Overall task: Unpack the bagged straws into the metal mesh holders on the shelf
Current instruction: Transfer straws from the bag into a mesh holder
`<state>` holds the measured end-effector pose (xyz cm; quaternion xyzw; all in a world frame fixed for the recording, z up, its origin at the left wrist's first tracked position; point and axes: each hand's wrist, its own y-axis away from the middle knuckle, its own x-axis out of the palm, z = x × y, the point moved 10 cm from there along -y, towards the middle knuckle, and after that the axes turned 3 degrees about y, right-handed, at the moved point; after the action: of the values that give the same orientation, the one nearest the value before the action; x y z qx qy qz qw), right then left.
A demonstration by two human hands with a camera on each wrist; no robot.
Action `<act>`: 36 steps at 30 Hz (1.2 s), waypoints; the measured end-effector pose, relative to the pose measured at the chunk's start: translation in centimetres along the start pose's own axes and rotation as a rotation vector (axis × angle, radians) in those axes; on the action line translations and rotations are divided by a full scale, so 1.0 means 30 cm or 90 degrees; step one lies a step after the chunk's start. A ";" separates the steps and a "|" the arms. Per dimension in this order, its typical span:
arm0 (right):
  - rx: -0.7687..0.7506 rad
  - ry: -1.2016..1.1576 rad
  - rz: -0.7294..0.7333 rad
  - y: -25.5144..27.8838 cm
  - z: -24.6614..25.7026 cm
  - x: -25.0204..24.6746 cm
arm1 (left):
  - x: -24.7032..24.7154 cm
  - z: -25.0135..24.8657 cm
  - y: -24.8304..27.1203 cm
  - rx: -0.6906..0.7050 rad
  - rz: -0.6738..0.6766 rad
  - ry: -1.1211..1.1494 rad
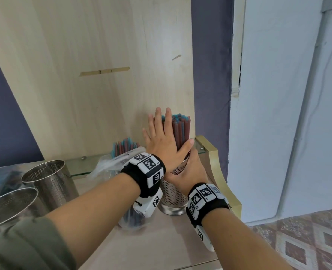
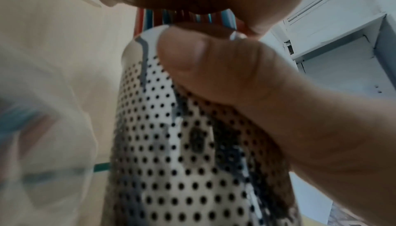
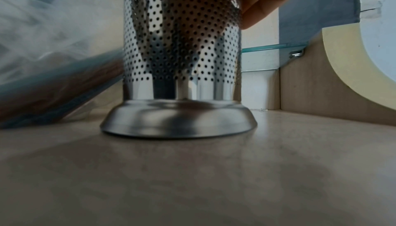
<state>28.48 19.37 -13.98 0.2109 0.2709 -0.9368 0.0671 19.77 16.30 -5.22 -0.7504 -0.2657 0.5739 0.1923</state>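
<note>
A perforated metal holder [image 1: 173, 193] stands on the shelf near the right end, packed with red and blue straws [image 1: 180, 129] that rise well above its rim. My left hand [image 1: 161, 137] lies flat against the left side of the bundle, fingers straight, thumb across the front. My right hand [image 1: 188, 170] wraps around the holder just below its rim. The left wrist view shows the holder [image 2: 171, 145] close up, with the straws [image 2: 150, 19] above it and a thumb on its wall. In the right wrist view the holder [image 3: 182, 43] stands on its flared base, with fingers [image 3: 268, 1] behind it.
A clear plastic bag of straws [image 1: 122, 152] leans just left of the filled holder, also in the right wrist view [image 3: 53, 60]. Two empty mesh holders [image 1: 50, 180] [image 1: 9, 205] stand at the left. A glass ledge [image 1: 77, 166] and a wooden back panel [image 1: 102, 94] close the rear; a curved side panel [image 1: 217, 168] bounds the right.
</note>
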 end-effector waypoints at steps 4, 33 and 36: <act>-0.008 -0.023 -0.004 0.003 0.005 0.000 | -0.013 0.009 0.015 0.017 0.017 0.046; -0.004 -0.023 0.007 -0.010 -0.022 0.025 | 0.003 0.759 0.087 -0.463 0.189 -0.037; -0.011 -0.038 0.003 -0.010 -0.017 0.021 | -0.020 0.779 0.082 -0.480 0.128 -0.080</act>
<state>28.02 19.89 -14.50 0.1831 0.2762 -0.9401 0.0794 -2.42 13.63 -12.47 -0.7542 -0.3940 0.4967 -0.1709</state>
